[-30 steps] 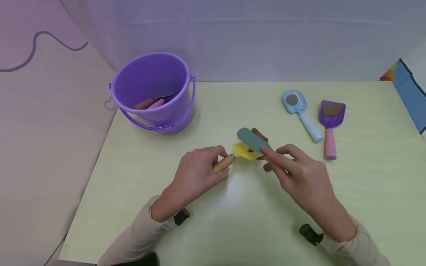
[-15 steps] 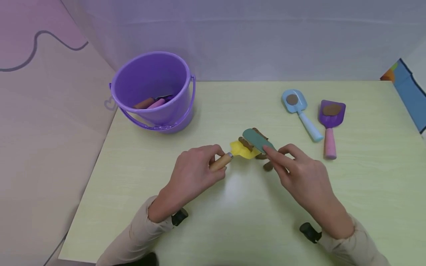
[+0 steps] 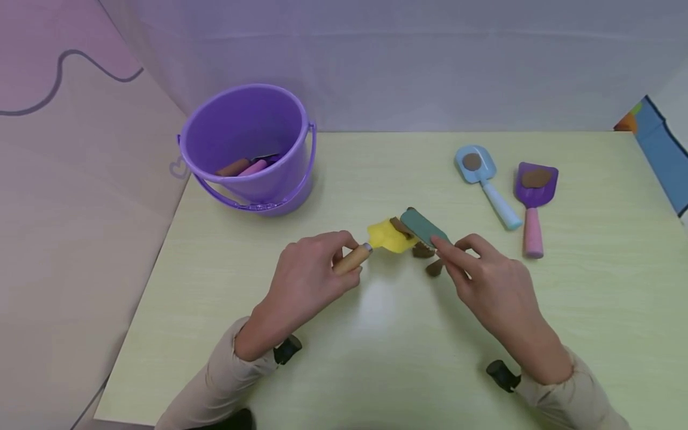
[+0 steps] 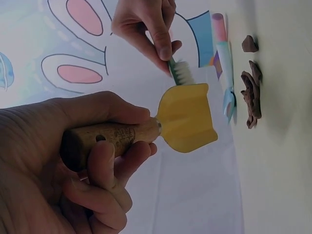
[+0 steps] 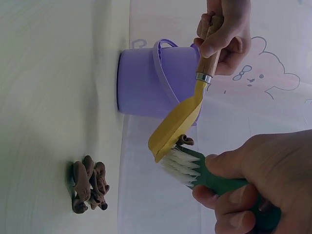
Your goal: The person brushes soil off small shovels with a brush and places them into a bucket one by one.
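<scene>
My left hand grips the wooden handle of a small yellow shovel, its blade held above the table. A brown clay-like piece lies on that blade near its far edge. In my right hand is a green brush, pinched by thumb and fingers. Its white bristles meet the blade's edge beside the brown piece in the right wrist view. More brown pieces lie in a clump on the table under the tools, with a separate lump close by.
A purple bucket stands at the back left, with several tool handles inside. At the right lie a light blue scoop and a purple scoop with a pink handle, each carrying a brown piece. A fabric backdrop rises behind the table.
The brush has slid to the right along the shovel blade, uncovering the brown piece on it. My left hand and the shovel have shifted slightly left.
</scene>
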A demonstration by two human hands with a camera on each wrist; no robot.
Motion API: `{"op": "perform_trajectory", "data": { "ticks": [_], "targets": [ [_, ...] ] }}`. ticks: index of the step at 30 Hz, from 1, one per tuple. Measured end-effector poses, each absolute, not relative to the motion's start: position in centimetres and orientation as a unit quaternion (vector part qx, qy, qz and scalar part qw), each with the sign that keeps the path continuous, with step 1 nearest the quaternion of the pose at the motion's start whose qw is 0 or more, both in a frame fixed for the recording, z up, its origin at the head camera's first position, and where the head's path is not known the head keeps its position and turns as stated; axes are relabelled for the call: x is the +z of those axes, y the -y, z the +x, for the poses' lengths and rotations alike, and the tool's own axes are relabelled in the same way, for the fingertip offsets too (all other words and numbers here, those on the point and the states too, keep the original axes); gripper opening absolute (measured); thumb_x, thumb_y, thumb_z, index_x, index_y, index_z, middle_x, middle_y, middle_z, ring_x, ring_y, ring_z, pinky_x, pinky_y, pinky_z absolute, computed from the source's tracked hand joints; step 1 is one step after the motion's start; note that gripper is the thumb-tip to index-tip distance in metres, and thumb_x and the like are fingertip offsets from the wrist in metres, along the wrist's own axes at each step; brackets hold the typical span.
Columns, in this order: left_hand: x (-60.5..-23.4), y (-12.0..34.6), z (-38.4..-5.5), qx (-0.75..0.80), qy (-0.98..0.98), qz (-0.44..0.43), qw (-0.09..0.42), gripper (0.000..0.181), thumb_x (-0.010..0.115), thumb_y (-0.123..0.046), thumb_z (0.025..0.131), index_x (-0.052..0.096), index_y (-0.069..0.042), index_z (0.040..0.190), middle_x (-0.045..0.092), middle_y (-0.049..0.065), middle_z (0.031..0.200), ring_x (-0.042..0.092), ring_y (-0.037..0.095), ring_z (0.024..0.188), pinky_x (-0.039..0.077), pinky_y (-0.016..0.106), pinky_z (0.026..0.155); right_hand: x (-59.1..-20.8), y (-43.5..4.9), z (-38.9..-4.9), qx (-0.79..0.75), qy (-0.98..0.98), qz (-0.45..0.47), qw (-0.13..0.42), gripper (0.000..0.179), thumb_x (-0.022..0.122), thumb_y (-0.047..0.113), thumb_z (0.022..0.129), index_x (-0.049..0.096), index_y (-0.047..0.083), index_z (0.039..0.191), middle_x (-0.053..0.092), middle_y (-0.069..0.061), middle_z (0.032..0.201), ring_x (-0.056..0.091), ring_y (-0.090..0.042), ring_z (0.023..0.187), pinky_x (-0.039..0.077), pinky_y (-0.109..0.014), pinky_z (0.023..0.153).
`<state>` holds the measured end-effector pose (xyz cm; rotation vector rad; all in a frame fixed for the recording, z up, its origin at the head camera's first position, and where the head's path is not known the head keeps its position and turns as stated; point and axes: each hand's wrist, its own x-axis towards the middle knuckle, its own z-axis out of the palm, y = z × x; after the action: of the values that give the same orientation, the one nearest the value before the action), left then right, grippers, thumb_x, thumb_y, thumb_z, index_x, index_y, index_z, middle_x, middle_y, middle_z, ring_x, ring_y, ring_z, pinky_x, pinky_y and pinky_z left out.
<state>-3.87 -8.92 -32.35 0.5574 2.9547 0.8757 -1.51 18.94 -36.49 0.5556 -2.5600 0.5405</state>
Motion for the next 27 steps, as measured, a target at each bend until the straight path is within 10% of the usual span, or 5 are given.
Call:
{"op": "perform_trajectory", "data": {
  "ticks": [27],
  "targets": [
    [-32.1,9.3,-4.1,0.286,-0.942,0.174,-0.011,0.019,0.079,-0.017,0.081,0.075,-0.023,0.099,0.062,-0.01,0.07,0.05,0.008,0.056,0.039,0.026,0.049,-37.9,-19.7,-1.8,0.188,0.947,0.174,0.192,0.04,0.084,0.0,0.081,0.081,0.016,0.118,0.069,-0.004,0.086,0.029,-0.003,0.045,0.022,-0.02,0.042]
  ]
}}
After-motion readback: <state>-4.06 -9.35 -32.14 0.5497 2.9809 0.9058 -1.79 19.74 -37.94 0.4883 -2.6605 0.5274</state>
